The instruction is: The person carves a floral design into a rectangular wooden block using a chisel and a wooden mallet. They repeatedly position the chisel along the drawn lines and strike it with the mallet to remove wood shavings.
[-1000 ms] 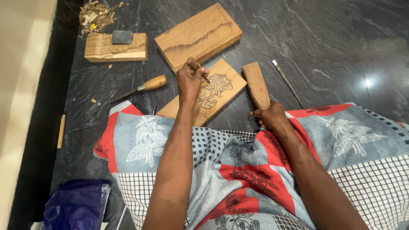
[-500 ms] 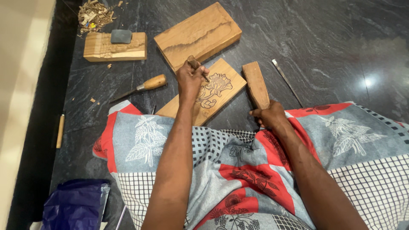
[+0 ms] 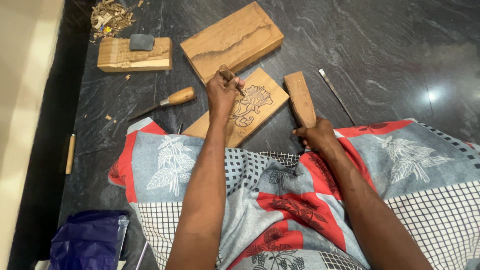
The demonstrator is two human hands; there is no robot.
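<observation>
We sit on a dark veined stone floor (image 3: 390,45). Our left hand (image 3: 223,91) clamps a small wooden-handled chisel (image 3: 231,77) on the flower-carved wooden panel (image 3: 250,107); our right hand (image 3: 316,135) grips a wooden mallet (image 3: 300,99). A purple plastic bag (image 3: 87,240) lies behind, leftward.

The left hand (image 3: 223,91) is stretched forward on a straight arm, fingers closed in a fist; the right hand (image 3: 315,136) is kept nearer, fingers curled shut.

The carved board (image 3: 240,112) lies on the floor (image 3: 390,55) before my lap; behind it a thick block (image 3: 231,40), left a chisel (image 3: 165,102), right the mallet (image 3: 300,99).
</observation>
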